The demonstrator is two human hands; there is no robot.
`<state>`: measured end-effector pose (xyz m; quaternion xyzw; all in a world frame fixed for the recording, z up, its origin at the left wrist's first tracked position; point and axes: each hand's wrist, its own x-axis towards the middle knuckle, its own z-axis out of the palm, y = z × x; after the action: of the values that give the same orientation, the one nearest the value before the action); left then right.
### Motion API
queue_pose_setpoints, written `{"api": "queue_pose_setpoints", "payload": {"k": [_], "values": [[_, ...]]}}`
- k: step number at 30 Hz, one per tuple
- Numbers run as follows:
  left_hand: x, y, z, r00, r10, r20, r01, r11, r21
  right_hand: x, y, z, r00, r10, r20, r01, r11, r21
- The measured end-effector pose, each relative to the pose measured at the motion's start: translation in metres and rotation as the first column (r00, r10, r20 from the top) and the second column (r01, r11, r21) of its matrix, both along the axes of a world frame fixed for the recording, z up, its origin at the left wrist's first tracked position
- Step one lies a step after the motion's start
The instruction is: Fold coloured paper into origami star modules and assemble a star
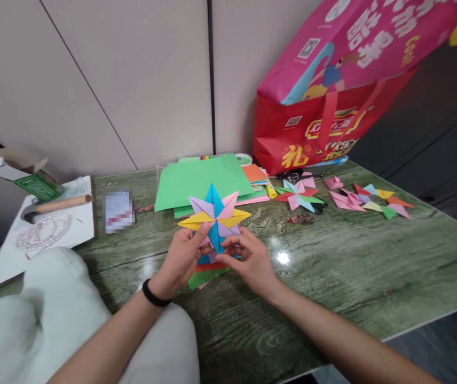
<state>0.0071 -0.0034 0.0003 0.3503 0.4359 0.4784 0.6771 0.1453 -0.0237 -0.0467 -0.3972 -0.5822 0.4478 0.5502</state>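
Observation:
A folded paper star (214,217) in blue, yellow, pink and purple is held up above the table. My left hand (186,253) grips its lower left, thumb on the front near the centre. My right hand (250,258) is closed at the star's lower right, fingers pinching around the bottom blue point. Below the star, partly hidden by my hands, lie coloured papers (208,278) in green, orange and blue. Further right on the table rests another multicoloured paper star (298,196), and beside it a ring of folded paper pieces (388,201).
Green paper sheets (204,181) lie at the back, a yellow glue stick (270,191) beside them. A red gift bag (284,133) stands against the wall under a pink package (316,58). At left, a white board (0,261) carries beads and a wooden-handled tool (66,204). Pale fabric covers the lower left.

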Motion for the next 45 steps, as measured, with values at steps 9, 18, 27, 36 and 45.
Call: {"api": "queue_pose_setpoints", "payload": {"k": [9,18,27,36,45], "values": [[-0.001,-0.001,-0.002,0.999,-0.012,-0.035,0.012,1.0,0.011,-0.002,-0.002,0.001,1.0,0.001,-0.011,-0.001,0.999,-0.051],[0.001,-0.002,0.004,1.0,0.007,0.015,-0.007,1.0,-0.02,-0.002,-0.002,0.002,0.999,-0.035,-0.037,0.032,0.997,-0.075],[0.004,-0.003,0.005,0.999,-0.01,0.032,0.01,1.0,-0.01,-0.001,0.0,0.005,0.997,-0.057,-0.049,0.055,0.997,-0.047],[-0.002,0.002,-0.002,0.994,0.068,-0.084,-0.067,0.998,0.016,0.002,-0.001,0.007,0.999,0.04,0.011,-0.039,0.998,-0.054],[-0.008,0.005,-0.001,0.993,-0.04,-0.108,0.04,0.999,-0.005,0.033,0.027,0.017,0.986,-0.163,-0.03,0.164,0.986,0.017]]}}
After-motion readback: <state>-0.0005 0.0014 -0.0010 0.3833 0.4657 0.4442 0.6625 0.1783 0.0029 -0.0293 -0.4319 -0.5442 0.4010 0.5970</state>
